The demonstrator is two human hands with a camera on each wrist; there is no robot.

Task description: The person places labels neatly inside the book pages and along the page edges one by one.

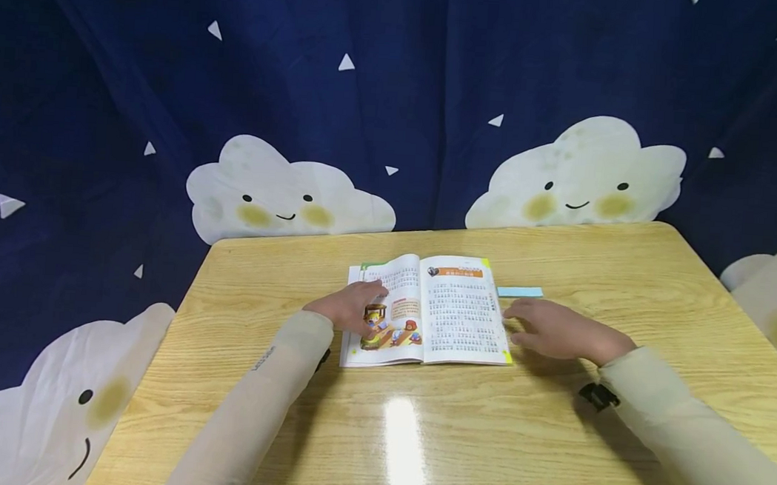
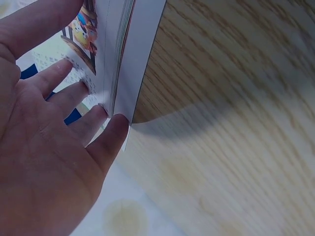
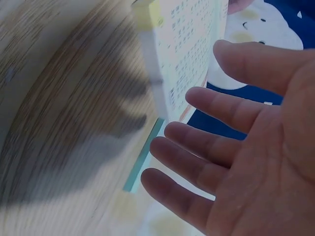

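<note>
An open book (image 1: 460, 317) lies on the table, with printed text on its right page and text above a coloured picture on its left page. My left hand (image 1: 352, 307) rests on the left page near its outer edge; in the left wrist view its fingers (image 2: 74, 101) are spread and nearly straight along the page. Beside the right page's outer edge is my right hand (image 1: 553, 329), holding nothing. The right wrist view shows its fingers (image 3: 206, 142) extended and apart. A light blue strip (image 1: 520, 292) lies just right of the book, beyond the right hand.
The wooden table (image 1: 280, 269) reaches back to a dark blue curtain (image 1: 396, 109) with white smiling clouds (image 1: 580, 172) and small white triangles. A bright light reflection (image 1: 405, 451) shows on the tabletop in front of the book.
</note>
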